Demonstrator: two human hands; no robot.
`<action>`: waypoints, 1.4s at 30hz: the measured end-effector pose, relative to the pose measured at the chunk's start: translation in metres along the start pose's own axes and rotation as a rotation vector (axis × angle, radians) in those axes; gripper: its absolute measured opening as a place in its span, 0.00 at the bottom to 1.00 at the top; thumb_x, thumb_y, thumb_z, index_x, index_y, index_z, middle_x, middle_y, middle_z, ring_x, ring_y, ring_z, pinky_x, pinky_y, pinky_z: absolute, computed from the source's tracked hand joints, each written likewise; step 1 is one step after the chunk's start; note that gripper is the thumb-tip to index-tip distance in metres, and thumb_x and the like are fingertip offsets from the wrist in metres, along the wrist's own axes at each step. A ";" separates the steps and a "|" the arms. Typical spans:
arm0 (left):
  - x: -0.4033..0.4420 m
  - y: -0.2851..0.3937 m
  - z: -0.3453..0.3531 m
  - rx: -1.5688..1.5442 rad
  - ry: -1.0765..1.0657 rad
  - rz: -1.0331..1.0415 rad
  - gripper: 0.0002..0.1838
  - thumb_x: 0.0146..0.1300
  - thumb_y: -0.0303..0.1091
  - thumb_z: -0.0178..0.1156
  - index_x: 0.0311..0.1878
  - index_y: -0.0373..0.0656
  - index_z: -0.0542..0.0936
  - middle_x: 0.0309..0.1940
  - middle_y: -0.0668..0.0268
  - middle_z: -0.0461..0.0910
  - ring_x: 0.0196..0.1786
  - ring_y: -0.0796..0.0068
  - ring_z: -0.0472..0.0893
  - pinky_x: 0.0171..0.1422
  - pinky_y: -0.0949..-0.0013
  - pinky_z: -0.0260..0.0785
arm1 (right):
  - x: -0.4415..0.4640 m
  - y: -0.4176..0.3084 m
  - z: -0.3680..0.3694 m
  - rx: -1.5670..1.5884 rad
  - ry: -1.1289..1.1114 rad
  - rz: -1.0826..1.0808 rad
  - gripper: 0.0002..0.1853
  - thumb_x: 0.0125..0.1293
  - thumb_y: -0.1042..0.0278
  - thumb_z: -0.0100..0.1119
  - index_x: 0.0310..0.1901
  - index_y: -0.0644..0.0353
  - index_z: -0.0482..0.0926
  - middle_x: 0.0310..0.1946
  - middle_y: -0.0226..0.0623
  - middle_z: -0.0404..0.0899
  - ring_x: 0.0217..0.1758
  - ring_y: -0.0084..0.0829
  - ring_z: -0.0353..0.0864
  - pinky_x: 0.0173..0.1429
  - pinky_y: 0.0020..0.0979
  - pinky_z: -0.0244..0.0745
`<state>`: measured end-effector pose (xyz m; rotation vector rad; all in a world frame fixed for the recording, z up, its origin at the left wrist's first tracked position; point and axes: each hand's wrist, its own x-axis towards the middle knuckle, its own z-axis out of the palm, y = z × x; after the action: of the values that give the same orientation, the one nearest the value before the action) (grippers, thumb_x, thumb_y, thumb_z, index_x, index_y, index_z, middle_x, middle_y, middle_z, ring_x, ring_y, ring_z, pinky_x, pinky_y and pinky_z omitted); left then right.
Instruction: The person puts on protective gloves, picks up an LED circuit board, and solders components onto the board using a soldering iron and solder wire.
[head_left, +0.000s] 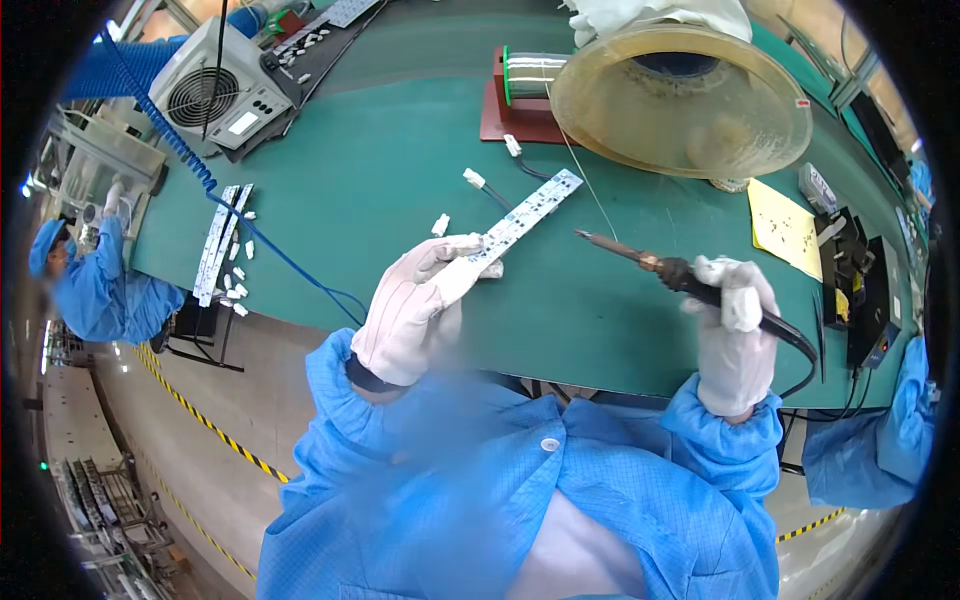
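While left fingers [462,246] pinch circuit strip [530,213], right fingers [742,308] grip soldering iron [680,274], apart, near tabletop edge [620,384].

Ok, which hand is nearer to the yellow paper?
Right. The right hand, gripping the soldering iron, is close by, just short of the yellow paper; the left hand, holding the circuit board strip, is well to its left.

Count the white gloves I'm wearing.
2: one glove on the left hand, which holds a circuit board strip; another glove on the right hand, which grips a soldering iron. Both are visible.
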<state>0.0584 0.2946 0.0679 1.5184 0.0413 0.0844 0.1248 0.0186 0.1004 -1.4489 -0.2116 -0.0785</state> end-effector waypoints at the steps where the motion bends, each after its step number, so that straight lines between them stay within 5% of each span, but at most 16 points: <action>1: 0.000 -0.001 0.000 0.002 0.001 0.001 0.25 0.63 0.40 0.52 0.58 0.31 0.68 0.45 0.56 0.80 0.18 0.91 0.64 0.22 0.87 0.54 | -0.002 0.000 0.005 -0.011 -0.039 0.002 0.17 0.68 0.57 0.55 0.38 0.68 0.81 0.39 0.43 0.81 0.39 0.33 0.81 0.39 0.28 0.77; 6: -0.001 -0.003 0.002 -0.042 0.013 0.018 0.23 0.64 0.38 0.52 0.58 0.32 0.69 0.45 0.56 0.80 0.18 0.91 0.64 0.23 0.87 0.54 | -0.005 0.005 0.019 -0.270 -0.196 -0.038 0.12 0.64 0.60 0.61 0.39 0.62 0.82 0.37 0.34 0.84 0.47 0.32 0.80 0.53 0.31 0.73; 12: -0.002 -0.005 -0.002 0.110 -0.015 0.061 0.22 0.64 0.38 0.54 0.58 0.34 0.71 0.45 0.61 0.80 0.19 0.89 0.66 0.21 0.85 0.56 | -0.007 0.003 0.028 -0.280 -0.271 0.027 0.21 0.67 0.52 0.57 0.44 0.67 0.80 0.40 0.42 0.82 0.33 0.30 0.83 0.45 0.28 0.75; 29: -0.004 0.015 0.003 0.041 0.002 -0.171 0.22 0.66 0.39 0.53 0.58 0.36 0.71 0.44 0.66 0.80 0.20 0.91 0.67 0.21 0.86 0.57 | -0.007 0.010 0.030 -0.253 -0.338 0.087 0.21 0.67 0.54 0.58 0.46 0.69 0.77 0.44 0.44 0.82 0.35 0.32 0.84 0.45 0.27 0.76; 31: -0.005 0.006 0.001 0.101 -0.011 -0.056 0.22 0.65 0.39 0.53 0.58 0.36 0.71 0.43 0.66 0.80 0.20 0.91 0.67 0.21 0.86 0.58 | -0.007 0.011 0.030 -0.245 -0.333 0.101 0.22 0.67 0.54 0.58 0.46 0.69 0.78 0.44 0.44 0.82 0.35 0.32 0.84 0.45 0.27 0.76; 33: -0.005 0.000 -0.001 0.163 -0.023 0.058 0.22 0.65 0.39 0.54 0.58 0.36 0.71 0.43 0.66 0.80 0.20 0.91 0.67 0.21 0.86 0.58 | -0.007 0.012 0.029 -0.250 -0.325 0.101 0.12 0.63 0.65 0.60 0.46 0.62 0.81 0.44 0.37 0.83 0.37 0.29 0.85 0.33 0.22 0.75; 42: -0.003 0.003 0.002 0.118 0.011 -0.066 0.21 0.64 0.37 0.56 0.57 0.36 0.72 0.43 0.67 0.79 0.21 0.91 0.67 0.22 0.86 0.58 | -0.008 0.014 0.031 -0.241 -0.325 0.043 0.13 0.62 0.67 0.61 0.46 0.63 0.82 0.41 0.39 0.83 0.35 0.27 0.85 0.32 0.21 0.74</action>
<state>0.0556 0.2925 0.0705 1.6335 0.1070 0.0383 0.1166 0.0503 0.0887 -1.7025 -0.4485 0.1733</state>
